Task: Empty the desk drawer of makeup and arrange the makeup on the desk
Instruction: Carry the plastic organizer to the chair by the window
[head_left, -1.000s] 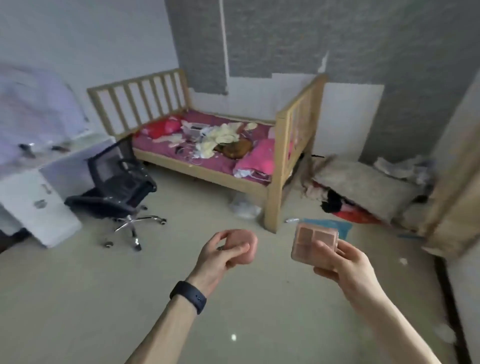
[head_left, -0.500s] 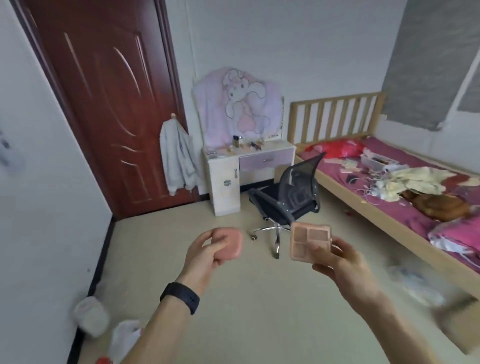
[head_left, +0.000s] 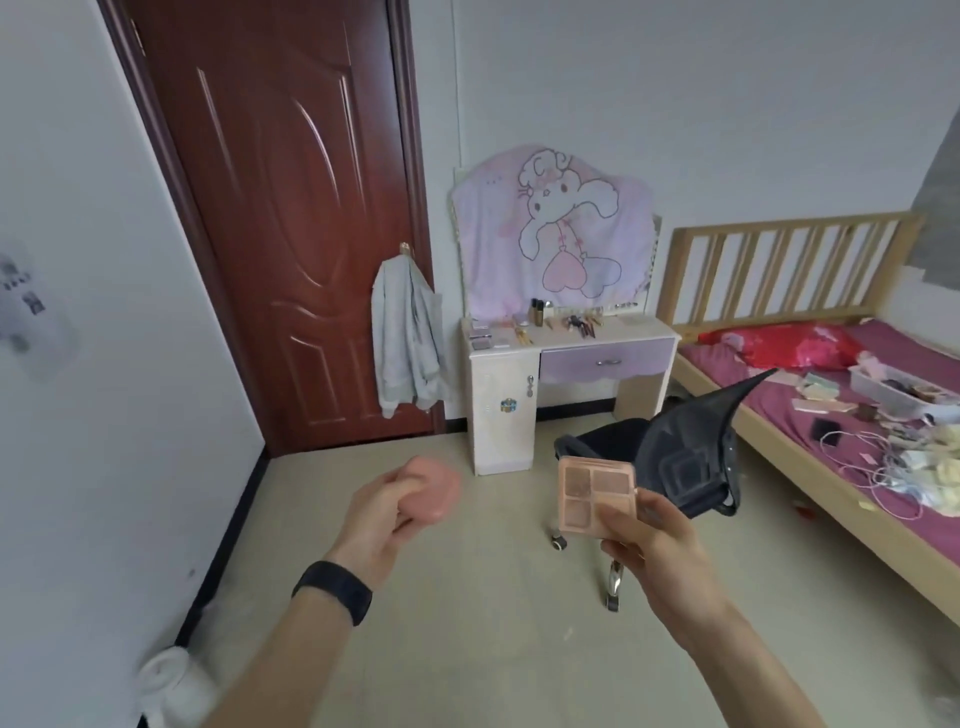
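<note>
Right hand (head_left: 660, 556) pinches the light, stiff, probably crack-prone eyeshadow palette (head_left: 592, 488) at its lower corner, left hand (head_left: 382, 514) curls round a blurred pink compact (head_left: 436, 491), both in mid-air well apart from the desk (head_left: 498, 374); edge holds look safest.

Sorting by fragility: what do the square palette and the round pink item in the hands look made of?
Square palette, pinched by the right hand: likely hard glossy plastic, with sharp edges and four matte powder pans. Round pink item, in the left hand: blurred; smooth, possibly plastic or sponge.
</note>
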